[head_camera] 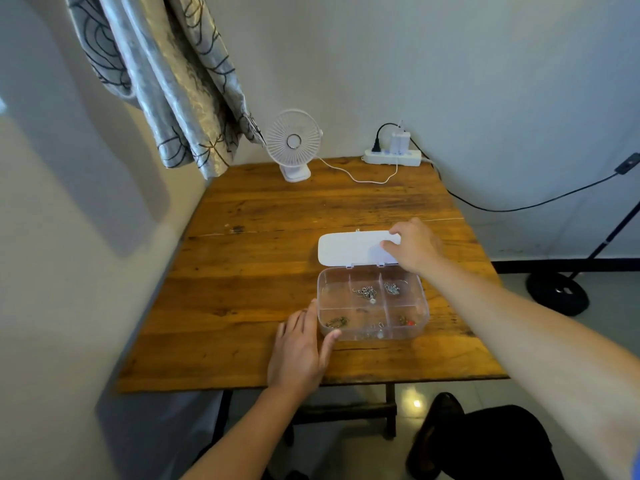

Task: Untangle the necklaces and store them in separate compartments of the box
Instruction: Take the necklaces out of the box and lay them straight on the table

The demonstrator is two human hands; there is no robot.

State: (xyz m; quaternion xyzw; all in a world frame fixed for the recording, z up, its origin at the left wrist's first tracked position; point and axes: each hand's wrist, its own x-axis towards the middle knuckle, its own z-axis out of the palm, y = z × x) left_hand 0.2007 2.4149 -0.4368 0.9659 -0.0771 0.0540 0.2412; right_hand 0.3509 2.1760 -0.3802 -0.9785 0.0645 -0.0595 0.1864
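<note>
Our left hand (298, 351) is lying flat and open on the wooden table (263, 237), thumb pressing against the near left corner of the clear plastic box (372, 303). We are reaching our right hand (414, 245) across to the white lid (353, 248), fingers curling over its right end and gripping it while it is standing open behind the box. We are finding no readable writing or brand anywhere. Inside the box we are seeing 6 compartments: a silver chain (366, 292) in the far middle, another silver necklace (391, 288) in the far right, a darker chain (336, 321) in the near left, and a piece with a red bead (407, 321) in the near right.
</note>
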